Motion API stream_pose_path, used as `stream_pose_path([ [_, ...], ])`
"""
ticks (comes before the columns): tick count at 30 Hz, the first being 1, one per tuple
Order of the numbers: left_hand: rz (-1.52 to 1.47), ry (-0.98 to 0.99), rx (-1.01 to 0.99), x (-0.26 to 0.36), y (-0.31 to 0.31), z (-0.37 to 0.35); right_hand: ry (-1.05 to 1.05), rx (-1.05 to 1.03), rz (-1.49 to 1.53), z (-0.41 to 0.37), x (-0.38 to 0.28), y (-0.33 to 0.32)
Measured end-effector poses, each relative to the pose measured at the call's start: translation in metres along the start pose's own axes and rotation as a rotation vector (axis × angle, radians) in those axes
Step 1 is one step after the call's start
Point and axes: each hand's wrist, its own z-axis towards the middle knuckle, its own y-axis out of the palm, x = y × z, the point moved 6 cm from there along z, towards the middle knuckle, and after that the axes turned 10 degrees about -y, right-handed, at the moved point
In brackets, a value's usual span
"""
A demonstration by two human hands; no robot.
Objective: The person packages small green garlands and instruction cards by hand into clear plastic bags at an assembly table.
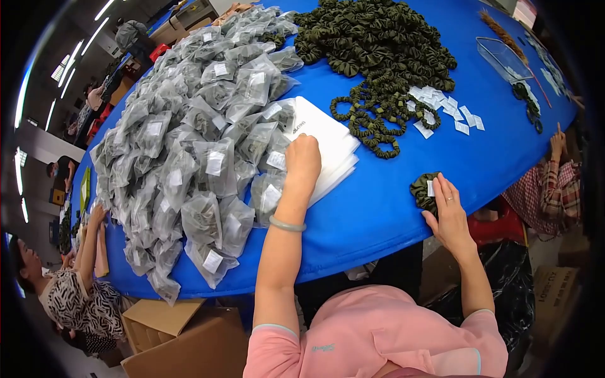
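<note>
My left hand [303, 162] is closed, its curled fingers pinching at the top of a stack of white plastic bags [331, 151] with dark print. My right hand [450, 214] lies with fingers stretched out, touching the right side of a dark green scrunchie [423, 191]. A small white label [430, 188] rests on that scrunchie, partly under the fingertips. Left of the bag stack spreads a large heap of bagged scrunchies [201, 120], many with a white label showing through. Beyond my right hand are loose labels [463, 120] and a big pile of unbagged scrunchies [378, 44].
The blue tabletop [372, 214] curves round in front of me. A wire basket [504, 60] stands at the far right. Below the left edge sits an open cardboard box [189, 346]. Another person [72, 296] reaches toward the heap from the left; a co-worker's hand [558, 142] shows at right.
</note>
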Motion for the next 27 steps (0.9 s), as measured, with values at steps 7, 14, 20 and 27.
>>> stream_pose_path([
  [7, -0.029, 0.040, -0.129, -0.007, 0.000, 0.008, -0.014, -0.022, 0.090, -0.008, 0.007, -0.002],
  [14, 0.072, 0.053, -0.009, -0.016, 0.005, 0.010, -0.024, 0.080, 0.055, -0.013, 0.006, 0.003],
  [20, 0.116, 0.092, -0.047, -0.017, 0.006, 0.017, -0.028, 0.145, 0.026, -0.015, 0.007, 0.001],
  [27, 0.091, -0.017, 0.074, -0.024, 0.006, 0.020, -0.025, 0.206, -0.005, -0.019, 0.009, 0.006],
])
